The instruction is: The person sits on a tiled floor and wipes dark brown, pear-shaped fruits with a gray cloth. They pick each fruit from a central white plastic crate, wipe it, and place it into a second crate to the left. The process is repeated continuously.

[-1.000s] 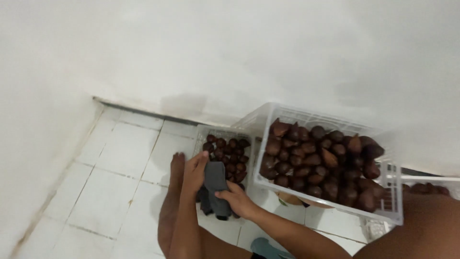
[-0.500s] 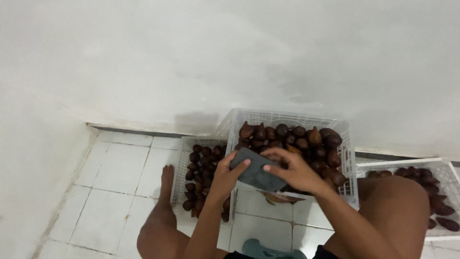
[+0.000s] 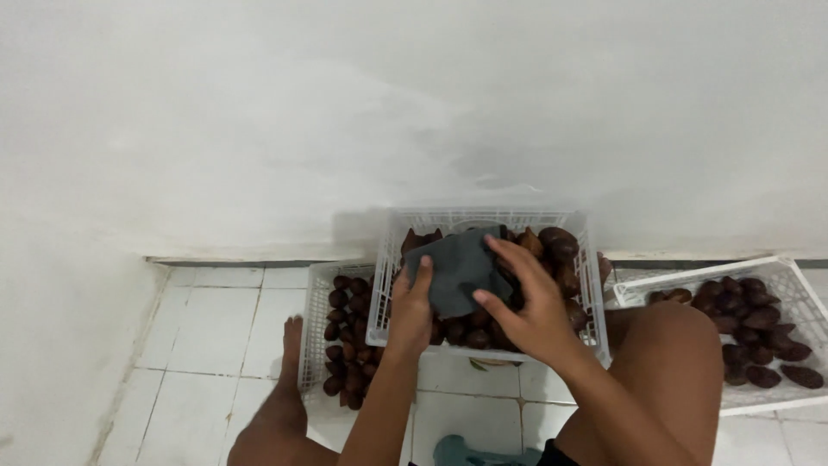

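Observation:
A dark grey cloth (image 3: pixel 457 266) is spread between both my hands over a white plastic crate (image 3: pixel 588 302) heaped with dark brown scaly fruits (image 3: pixel 561 255). My left hand (image 3: pixel 411 306) grips the cloth's left edge. On its right side, my right hand (image 3: pixel 528 298) holds it with fingers splayed. The crate stands raised in front of me, close to the white wall.
A lower white crate (image 3: pixel 312 345) of the same fruits sits on the tiled floor at left, by my left foot (image 3: pixel 289 358). Another white crate (image 3: pixel 798 298) of fruits lies at right, behind my right knee (image 3: pixel 668 345). A teal object (image 3: pixel 461 450) shows at the bottom.
The view has swung left and down. Both hands carried the cloth from the lower left crate up over the raised crate, and it is now unfolded wider.

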